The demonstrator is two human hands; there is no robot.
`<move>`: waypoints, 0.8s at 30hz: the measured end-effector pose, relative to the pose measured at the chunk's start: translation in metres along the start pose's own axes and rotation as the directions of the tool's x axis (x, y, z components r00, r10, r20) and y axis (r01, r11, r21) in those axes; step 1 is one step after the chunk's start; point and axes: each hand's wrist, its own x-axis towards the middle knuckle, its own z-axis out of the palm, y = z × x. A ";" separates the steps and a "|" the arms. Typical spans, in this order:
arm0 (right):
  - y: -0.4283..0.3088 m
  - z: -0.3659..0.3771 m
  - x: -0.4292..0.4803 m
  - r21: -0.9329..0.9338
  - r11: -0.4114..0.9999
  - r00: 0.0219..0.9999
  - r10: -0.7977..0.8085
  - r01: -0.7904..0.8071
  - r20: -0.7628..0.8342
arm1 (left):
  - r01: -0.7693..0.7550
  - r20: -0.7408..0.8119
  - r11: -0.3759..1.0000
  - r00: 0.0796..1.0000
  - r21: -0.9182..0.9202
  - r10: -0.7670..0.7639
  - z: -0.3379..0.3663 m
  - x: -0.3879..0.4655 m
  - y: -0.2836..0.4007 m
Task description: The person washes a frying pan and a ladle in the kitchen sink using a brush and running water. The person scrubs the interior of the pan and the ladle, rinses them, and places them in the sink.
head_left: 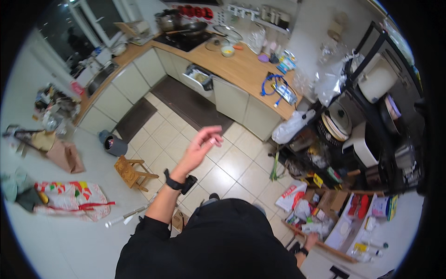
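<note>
My left hand point(202, 150) is raised in front of me above the tiled floor, palm turned inward and fingers loosely bent, with nothing in it. A black strap with a small device point(181, 182) circles that wrist. Down at the lower right, my right hand point(311, 240) is at the near rim of a wooden-edged drawer or tray point(336, 251); its fingers are small and blurred, so its hold is unclear. Beside it in the drawer lie plastic packets point(318, 226), cardboard boxes point(322, 202) and a white bin point(343, 226).
A black metal rack point(359, 69) with pots stands at the right. Ahead runs a wooden counter point(209, 61) with an induction hob point(181, 40), above a pulled-out bin drawer point(198, 78). A wooden stool point(134, 172) and a grey bin point(116, 145) stand left. Spring onions point(275, 169) lie near the rack.
</note>
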 end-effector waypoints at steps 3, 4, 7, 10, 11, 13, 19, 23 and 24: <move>-0.104 0.021 0.020 0.158 0.981 0.983 0.089 -0.115 0.163 | -0.130 0.204 0.983 0.967 -0.131 0.155 -0.011 0.021 0.129; -0.134 0.021 0.028 0.132 0.989 0.986 0.046 -0.068 0.163 | -0.267 0.207 0.957 0.935 -0.116 0.286 -0.007 0.023 0.159; -0.214 0.012 0.072 0.262 0.951 0.931 0.059 -0.162 0.360 | -0.508 0.656 0.836 0.562 -0.206 0.503 -0.025 0.055 0.215; -0.294 0.020 0.129 0.267 0.954 0.910 0.011 -0.133 0.413 | -0.693 0.366 0.616 0.500 -0.375 0.785 -0.003 0.073 0.217; -0.325 0.027 0.150 0.294 0.945 0.901 0.002 -0.144 0.435 | -0.754 0.263 0.547 0.481 -0.364 0.837 -0.001 0.083 0.214; -0.391 0.042 0.189 0.281 0.953 0.856 -0.054 -0.109 0.515 | -0.804 0.143 0.496 0.477 -0.328 0.867 -0.008 0.104 0.209; -0.633 0.066 0.295 0.346 0.918 0.618 -0.387 0.192 0.684 | -0.660 0.375 0.748 0.676 -0.074 0.634 -0.106 0.188 0.201; -0.832 0.046 0.356 0.298 0.778 0.461 -0.584 0.553 0.668 | -0.345 0.210 0.889 0.933 0.301 0.291 -0.186 0.207 0.173; -0.884 0.040 0.360 0.350 0.730 0.426 -0.646 0.587 0.633 | -0.182 0.051 0.907 0.983 0.379 0.176 -0.206 0.202 0.150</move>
